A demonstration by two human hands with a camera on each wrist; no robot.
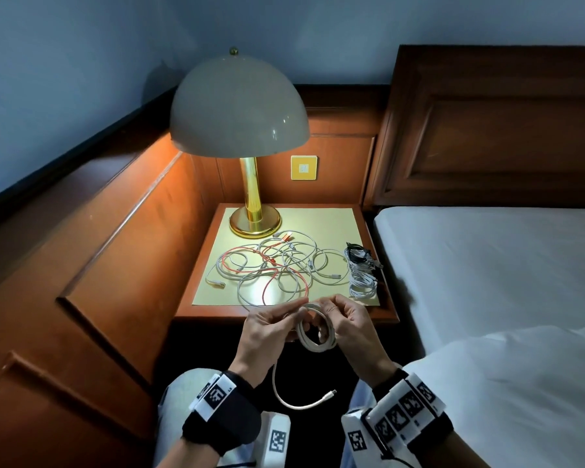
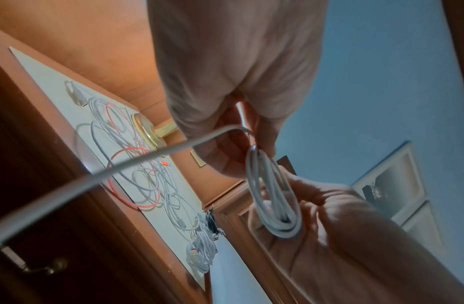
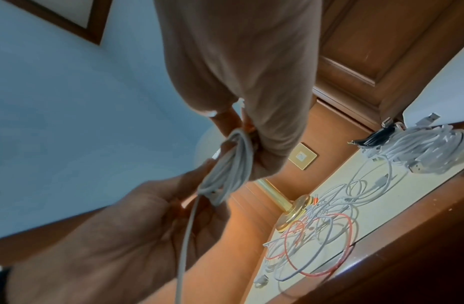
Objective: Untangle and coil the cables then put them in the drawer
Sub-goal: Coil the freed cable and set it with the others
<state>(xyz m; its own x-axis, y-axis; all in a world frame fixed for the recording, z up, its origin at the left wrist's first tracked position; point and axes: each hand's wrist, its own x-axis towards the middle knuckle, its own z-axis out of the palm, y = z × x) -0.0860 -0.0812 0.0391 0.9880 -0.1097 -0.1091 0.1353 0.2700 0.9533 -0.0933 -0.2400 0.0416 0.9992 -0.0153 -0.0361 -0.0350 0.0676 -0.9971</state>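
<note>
Left fingers (image 1: 293, 315): they are pinching the top of the coil, curled round it.
Right fingers (image 1: 331, 310): they are pinching the same coil from the right side, curled round it too.
Left hand (image 1: 267, 327): it is holding just in front of the table's near edge.
Right hand (image 1: 352, 324): it is holding close beside the left hand, with the coil between them.
Coil (image 1: 316, 327): white loops are hanging between both hands.
Tail (image 1: 296, 398): the loose end is hanging down from the left hand, its plug pointing right.
Tangle (image 1: 274, 266): white and red cables are lying mixed up in the middle of the table.
Bundles (image 1: 362, 275): coiled cables are lying at the table's right edge.
Lamp (image 1: 238, 136): it is glowing at the far side of the table (image 1: 213, 309).
Bed (image 1: 487, 265): it is lying to the right.
</note>
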